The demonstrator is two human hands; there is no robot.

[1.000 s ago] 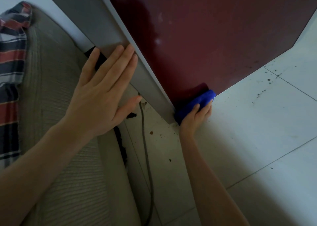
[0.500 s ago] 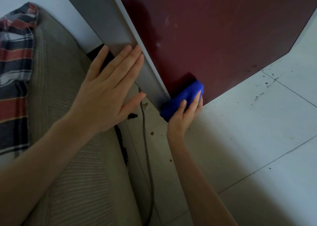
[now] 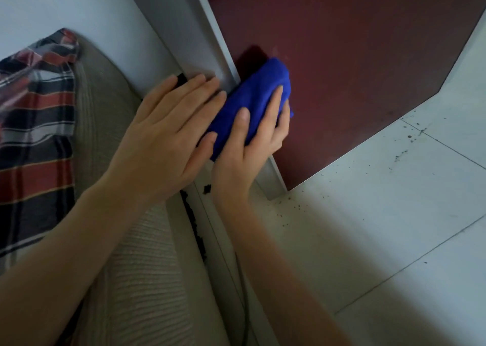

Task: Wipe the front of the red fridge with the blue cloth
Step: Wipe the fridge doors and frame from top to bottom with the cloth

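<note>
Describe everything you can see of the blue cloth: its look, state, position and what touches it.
The blue cloth is a vivid deep blue, soft and fuzzy like microfibre, bunched into a thick elongated wad. It lies slanted against the red fridge front, close to its grey edge. The right hand grips it from below, fingers curled over its outer face. The left hand lies flat right beside it; whether they touch is unclear.

striped cloth [image 3: 34, 124] on ribbed cushion [image 3: 142, 280] | speckled floor tiles [image 3: 381, 214] | dark cable [image 3: 246, 306], perhaps
</note>
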